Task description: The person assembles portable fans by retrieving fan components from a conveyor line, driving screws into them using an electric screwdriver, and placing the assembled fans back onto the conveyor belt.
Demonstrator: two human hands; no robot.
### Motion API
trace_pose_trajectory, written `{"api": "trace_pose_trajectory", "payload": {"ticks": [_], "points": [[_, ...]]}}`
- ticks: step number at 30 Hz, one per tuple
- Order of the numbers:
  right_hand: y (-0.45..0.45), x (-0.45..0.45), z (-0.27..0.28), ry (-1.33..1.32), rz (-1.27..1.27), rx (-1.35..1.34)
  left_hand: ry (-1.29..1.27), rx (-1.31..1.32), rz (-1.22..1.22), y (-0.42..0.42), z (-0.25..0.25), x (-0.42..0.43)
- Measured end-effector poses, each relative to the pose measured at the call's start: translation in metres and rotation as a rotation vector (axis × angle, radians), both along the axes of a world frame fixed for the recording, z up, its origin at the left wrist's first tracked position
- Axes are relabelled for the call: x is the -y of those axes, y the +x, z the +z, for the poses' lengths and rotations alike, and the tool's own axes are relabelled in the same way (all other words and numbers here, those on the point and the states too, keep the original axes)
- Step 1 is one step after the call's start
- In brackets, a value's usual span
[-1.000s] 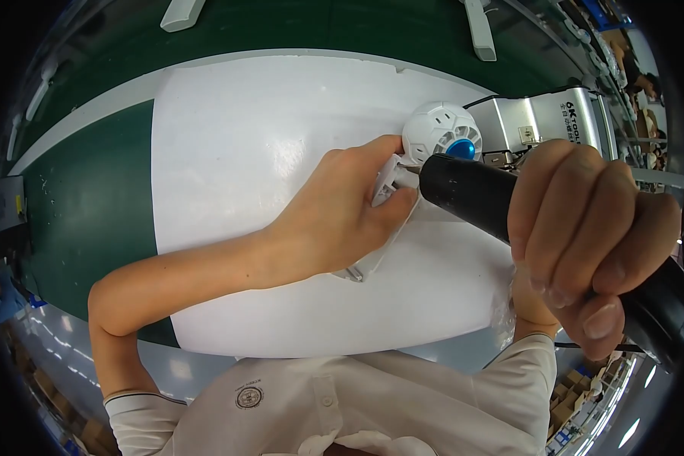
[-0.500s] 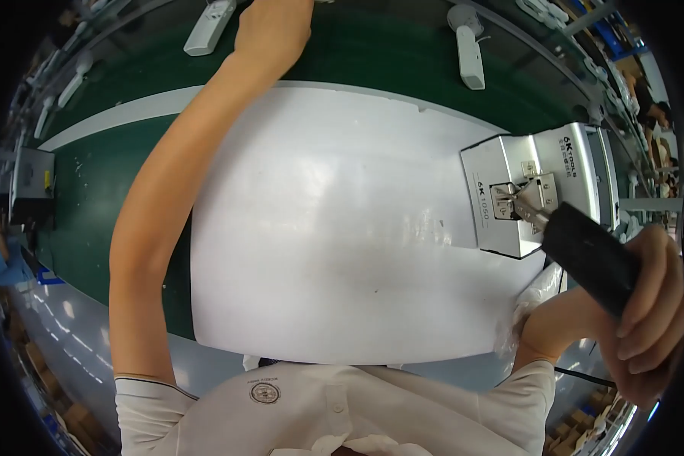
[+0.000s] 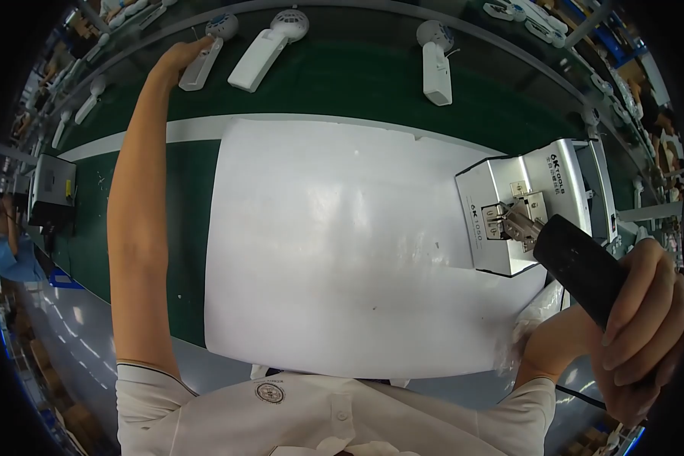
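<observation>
While the right hand (image 3: pixel 638 327) grips a screwdriver (image 3: pixel 581 262), the left hand (image 3: pixel 179 59) touches a fan (image 3: pixel 210 55) on the green surface (image 3: pixel 342 87).
Handle (image 3: pixel 199 72) slants toward the person (image 3: pixel 334 414), right of the left fingers (image 3: pixel 200 45); pinch unclear from here.

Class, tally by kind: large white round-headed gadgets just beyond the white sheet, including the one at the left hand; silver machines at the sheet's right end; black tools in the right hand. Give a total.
White gadgets: 3
Silver machine: 1
Black tool: 1
Total: 5

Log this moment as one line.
left hand: at white round-headed plastic device | right hand: gripping black cylindrical tool near silver metal machine
</observation>
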State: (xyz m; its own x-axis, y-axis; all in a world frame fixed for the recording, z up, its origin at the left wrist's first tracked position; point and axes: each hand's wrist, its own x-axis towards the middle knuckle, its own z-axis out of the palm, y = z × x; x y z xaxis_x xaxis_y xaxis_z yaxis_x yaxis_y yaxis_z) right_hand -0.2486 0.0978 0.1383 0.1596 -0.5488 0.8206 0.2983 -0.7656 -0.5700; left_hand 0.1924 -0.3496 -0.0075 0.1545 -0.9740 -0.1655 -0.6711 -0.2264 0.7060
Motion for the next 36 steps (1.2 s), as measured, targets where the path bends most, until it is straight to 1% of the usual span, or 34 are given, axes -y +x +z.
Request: {"api": "trace_pose_trajectory", "payload": {"ticks": [1, 5, 7, 8, 9, 10, 12, 13, 15, 16, 17, 19, 20, 22, 23, 26, 29, 31, 36], "points": [[0.0, 0.001, -0.002, -0.002, -0.003, 0.001, -0.008, 0.001, 0.001, 0.005, 0.003, 0.004], [-0.021, 0.006, -0.009, 0.015, -0.023, 0.018, 0.009, 0.157, -0.233, 0.002, 0.005, 0.0], [-0.03, 0.003, -0.011, 0.024, -0.04, 0.021, -0.1, -0.017, -0.276, -0.009, 0.011, -0.014], [-0.034, 0.002, -0.012, 0.036, -0.059, 0.025, -0.092, -0.023, -0.291, -0.017, 0.015, -0.023], [-0.013, 0.004, -0.005, 0.051, -0.08, 0.003, -0.168, -0.157, -0.381, 0.0, 0.026, -0.032], [-0.016, 0.003, -0.004, 0.068, -0.102, 0.002, -0.245, -0.281, -0.471, -0.011, 0.038, -0.047], [-0.02, 0.005, -0.002, 0.107, -0.16, -0.004, -0.25, -0.432, -0.556, -0.041, 0.059, -0.094], [-0.021, 0.005, 0.001, 0.126, -0.18, -0.008, -0.239, -0.457, -0.582, -0.059, 0.067, -0.122], [-0.023, 0.007, 0.004, 0.156, -0.212, -0.017, -0.348, -0.568, -0.601, -0.093, 0.08, -0.184], [-0.023, 0.008, 0.004, 0.166, -0.216, -0.019, -0.256, -0.673, -0.734, -0.103, 0.08, -0.205], [-0.023, 0.009, 0.004, 0.175, -0.219, -0.019, -0.175, -0.796, -0.817, -0.118, 0.079, -0.233], [-0.022, 0.012, 0.001, 0.181, -0.207, -0.025, 0.034, -0.89, -0.845, -0.145, 0.071, -0.283], [-0.02, 0.014, -0.001, 0.186, -0.2, -0.027, 0.177, -0.93, -0.826, -0.156, 0.06, -0.301], [-0.017, 0.018, -0.006, 0.194, -0.189, -0.035, 0.46, -0.914, -0.87, -0.175, 0.054, -0.328], [-0.015, 0.021, -0.009, 0.205, -0.183, -0.037, 0.48, -0.872, -0.909, -0.183, 0.048, -0.333], [-0.013, 0.027, -0.012, 0.232, -0.179, -0.047, 0.475, -0.815, -0.879, -0.191, 0.032, -0.34], [-0.015, 0.036, -0.012, 0.277, -0.164, -0.054, 0.48, -0.789, -0.767, -0.193, 0.027, -0.337], [-0.011, 0.039, -0.012, 0.285, -0.099, -0.071, 0.474, -0.785, -0.722, -0.192, 0.026, -0.336], [0.02, 0.046, -0.023, 0.163, 0.156, -0.162, 0.416, -0.819, -0.794, -0.196, 0.019, -0.339]]}}
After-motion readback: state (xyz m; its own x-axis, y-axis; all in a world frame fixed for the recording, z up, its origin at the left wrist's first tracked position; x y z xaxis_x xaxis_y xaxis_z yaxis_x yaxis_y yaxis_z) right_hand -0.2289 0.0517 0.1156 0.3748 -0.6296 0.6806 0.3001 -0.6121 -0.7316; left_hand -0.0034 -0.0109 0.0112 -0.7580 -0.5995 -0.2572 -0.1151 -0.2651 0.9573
